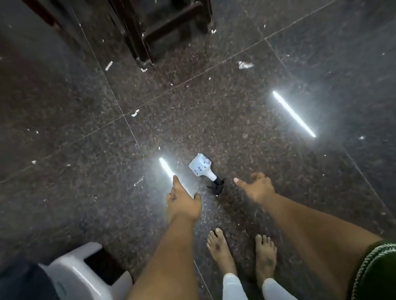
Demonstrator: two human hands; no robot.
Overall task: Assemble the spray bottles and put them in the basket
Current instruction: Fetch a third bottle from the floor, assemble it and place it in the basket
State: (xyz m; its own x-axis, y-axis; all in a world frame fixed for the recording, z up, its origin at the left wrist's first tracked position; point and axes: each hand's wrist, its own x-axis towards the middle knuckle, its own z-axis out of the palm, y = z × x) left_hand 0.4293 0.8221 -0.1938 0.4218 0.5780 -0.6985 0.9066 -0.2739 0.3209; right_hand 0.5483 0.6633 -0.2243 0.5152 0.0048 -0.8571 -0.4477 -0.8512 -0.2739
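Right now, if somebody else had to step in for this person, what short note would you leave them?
Left hand: open, empty, reaching down toward the floor.
Right hand: open, empty, also reaching down.
Between them on the dark speckled stone floor lies a white plastic spray head with a black nozzle end; neither hand touches it.
A white plastic stool stands at the person's left; dark wooden furniture legs stand ahead.
No bottle or basket is in view, so nothing seen here is assembled.
Left to do: pick up the spray head, fit it to a bottle, put it in the basket.
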